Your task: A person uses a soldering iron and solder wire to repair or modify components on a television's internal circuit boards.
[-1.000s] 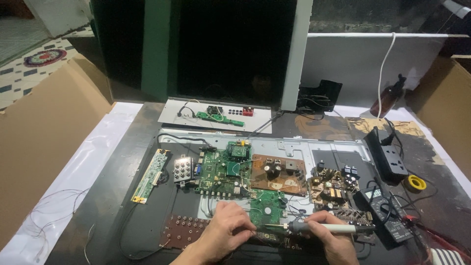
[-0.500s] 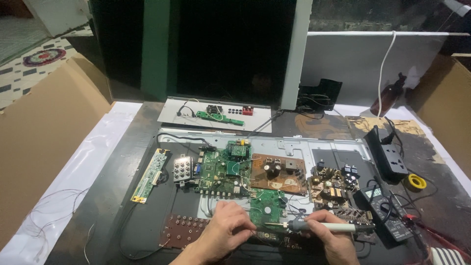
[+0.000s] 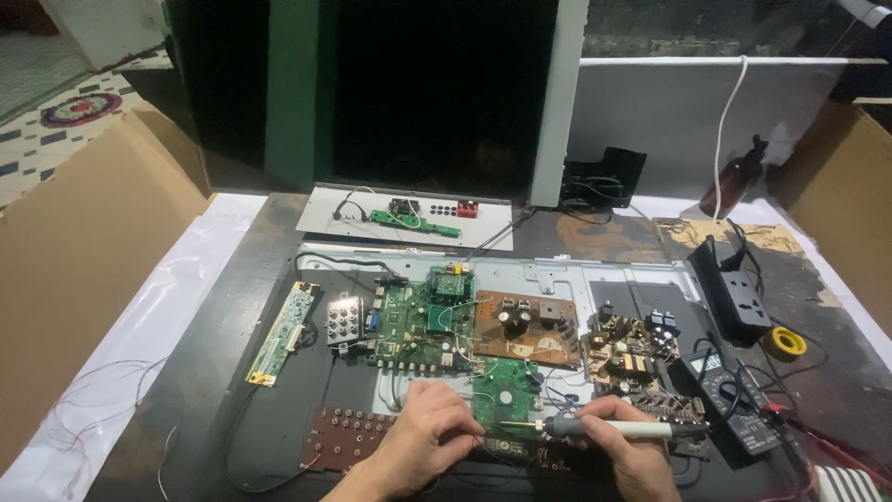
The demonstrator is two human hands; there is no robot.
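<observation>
**Soldering iron poised at a small green board**

The right hand (image 3: pixel 632 446) has its grip closed around the pale handle of a soldering iron (image 3: pixel 604 429), held like a pen and lying almost level, its metal tip pointing left toward the lower edge of a small green circuit board (image 3: pixel 505 390). The left hand (image 3: pixel 423 437) rests on the desk (image 3: pixel 232 372) just beside that board, fingers curled down at its lower left corner; whether they pinch a wire or only press on the board cannot be told, since the fingertips hide what is under them.

The iron looks light and stiff, and it is sensibly held by the insulated handle well back from the hot metal end. The small green board looks thin, rigid and fragile; its edges are the safe place to hold it, not the components.

Above it lie a larger green main board (image 3: pixel 418 321), a brown board (image 3: pixel 525 325) with dark capacitors, and a crowded power board (image 3: pixel 627 344), all on a grey metal chassis plate (image 3: pixel 595 279). A long narrow green strip board (image 3: pixel 282 332) lies apart to the left, and a brown perforated board (image 3: pixel 348 432) sits near the left wrist. A black multimeter (image 3: pixel 734 400) is just right of the iron, with a black power strip (image 3: pixel 734 293) and a yellow roll of tape (image 3: pixel 786 343) beyond.

No open containers show; the cardboard (image 3: pixel 84 270) at the left is a flat wall, its contents unseen.
</observation>
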